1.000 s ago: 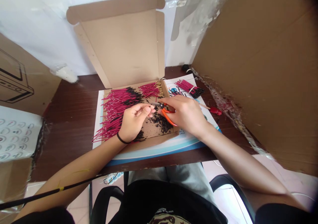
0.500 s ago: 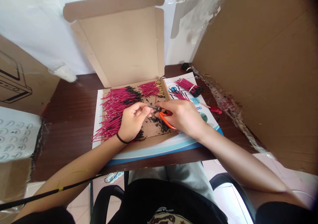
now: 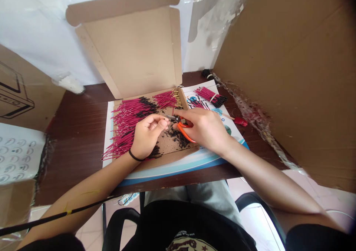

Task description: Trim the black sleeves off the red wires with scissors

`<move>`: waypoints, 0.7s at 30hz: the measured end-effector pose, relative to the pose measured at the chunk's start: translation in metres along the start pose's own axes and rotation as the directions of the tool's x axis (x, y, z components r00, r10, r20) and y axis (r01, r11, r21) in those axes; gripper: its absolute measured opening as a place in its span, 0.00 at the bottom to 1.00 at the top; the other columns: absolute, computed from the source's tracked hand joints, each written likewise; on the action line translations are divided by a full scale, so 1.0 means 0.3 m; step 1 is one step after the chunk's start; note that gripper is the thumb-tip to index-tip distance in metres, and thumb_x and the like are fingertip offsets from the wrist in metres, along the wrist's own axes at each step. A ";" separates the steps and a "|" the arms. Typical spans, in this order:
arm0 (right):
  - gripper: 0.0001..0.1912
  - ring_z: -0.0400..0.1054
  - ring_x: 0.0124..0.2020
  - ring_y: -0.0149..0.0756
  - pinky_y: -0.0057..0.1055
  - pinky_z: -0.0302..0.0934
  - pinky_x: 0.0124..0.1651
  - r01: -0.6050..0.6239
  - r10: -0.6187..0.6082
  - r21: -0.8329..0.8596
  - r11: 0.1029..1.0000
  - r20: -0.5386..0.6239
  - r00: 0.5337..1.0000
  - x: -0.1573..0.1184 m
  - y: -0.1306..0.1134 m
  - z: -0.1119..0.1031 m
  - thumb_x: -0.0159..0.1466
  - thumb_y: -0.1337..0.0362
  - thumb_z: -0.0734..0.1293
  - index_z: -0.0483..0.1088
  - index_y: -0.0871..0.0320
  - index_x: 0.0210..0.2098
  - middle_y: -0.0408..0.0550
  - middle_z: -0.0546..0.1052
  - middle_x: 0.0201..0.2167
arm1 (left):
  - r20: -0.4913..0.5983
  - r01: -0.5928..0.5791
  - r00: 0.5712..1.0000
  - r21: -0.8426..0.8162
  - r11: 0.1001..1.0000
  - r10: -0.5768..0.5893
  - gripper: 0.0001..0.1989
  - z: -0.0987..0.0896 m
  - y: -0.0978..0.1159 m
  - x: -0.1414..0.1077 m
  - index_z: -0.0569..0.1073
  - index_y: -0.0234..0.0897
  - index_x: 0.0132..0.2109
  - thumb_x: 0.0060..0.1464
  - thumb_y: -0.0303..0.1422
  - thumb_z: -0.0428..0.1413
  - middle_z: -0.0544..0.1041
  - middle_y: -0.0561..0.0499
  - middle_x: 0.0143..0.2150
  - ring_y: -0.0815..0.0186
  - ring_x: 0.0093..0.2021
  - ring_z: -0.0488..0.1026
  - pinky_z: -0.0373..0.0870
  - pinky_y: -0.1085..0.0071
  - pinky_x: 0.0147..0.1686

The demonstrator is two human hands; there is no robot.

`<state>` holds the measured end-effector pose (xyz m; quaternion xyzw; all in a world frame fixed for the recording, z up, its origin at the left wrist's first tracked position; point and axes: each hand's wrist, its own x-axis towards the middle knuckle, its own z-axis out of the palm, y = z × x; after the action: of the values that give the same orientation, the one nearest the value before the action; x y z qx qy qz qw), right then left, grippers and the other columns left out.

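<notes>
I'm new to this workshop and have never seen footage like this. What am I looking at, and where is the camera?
This is one view from a camera worn on a person's head, looking down at their two bare hands. The right hand holds orange-handled cutters. The left hand pinches a thin wire beside their tip. On the dark wooden table sits an open cardboard box holding heaps of red wires with black ends, plus black scraps.

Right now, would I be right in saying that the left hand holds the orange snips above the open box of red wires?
Not quite: the head view shows the orange snips in the right hand, not the left. They are above the open box of red wires, as you said.
</notes>
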<state>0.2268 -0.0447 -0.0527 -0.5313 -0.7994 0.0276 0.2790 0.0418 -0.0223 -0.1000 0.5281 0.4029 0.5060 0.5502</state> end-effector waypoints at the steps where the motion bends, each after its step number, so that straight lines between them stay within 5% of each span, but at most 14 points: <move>1: 0.15 0.72 0.32 0.34 0.28 0.55 0.30 0.006 -0.006 0.008 1.000 0.001 1.000 0.000 0.000 -0.001 0.62 0.60 0.66 0.76 0.55 0.47 0.46 0.80 0.32 | 0.001 0.003 1.000 -0.016 1.000 -0.003 0.11 -0.001 -0.001 0.000 0.76 0.36 0.35 0.49 0.38 0.64 0.80 0.50 0.33 0.71 0.32 0.76 0.71 0.75 0.36; 8: 0.13 0.73 0.36 0.35 0.27 0.56 0.32 0.033 -0.035 0.028 0.999 0.061 0.998 -0.001 0.001 -0.007 0.62 0.61 0.66 0.76 0.54 0.45 0.46 0.80 0.36 | 0.007 0.025 1.000 0.042 0.999 -0.025 0.12 -0.006 0.000 -0.005 0.77 0.35 0.37 0.50 0.40 0.63 0.81 0.48 0.33 0.70 0.31 0.76 0.71 0.74 0.34; 15: 0.10 0.70 0.28 0.33 0.29 0.49 0.27 -0.004 0.013 -0.051 0.999 0.183 0.983 0.003 -0.002 -0.020 0.63 0.60 0.65 0.78 0.53 0.40 0.44 0.79 0.27 | 0.019 -0.012 1.000 0.073 0.997 0.011 0.12 -0.006 0.003 -0.006 0.77 0.35 0.33 0.51 0.40 0.62 0.81 0.48 0.31 0.70 0.29 0.75 0.71 0.73 0.33; 21: 0.14 0.71 0.30 0.33 0.29 0.54 0.29 -0.019 0.021 -0.033 0.999 0.044 0.999 0.001 0.004 -0.005 0.63 0.59 0.64 0.76 0.54 0.46 0.46 0.80 0.31 | 0.037 -0.013 0.999 0.023 1.000 0.012 0.11 -0.003 0.005 0.000 0.78 0.36 0.36 0.54 0.40 0.60 0.80 0.49 0.32 0.71 0.30 0.73 0.70 0.74 0.34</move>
<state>0.2286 -0.0443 -0.0518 -0.5430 -0.8003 0.0290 0.2525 0.0406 -0.0223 -0.0988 0.5462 0.3953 0.4949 0.5482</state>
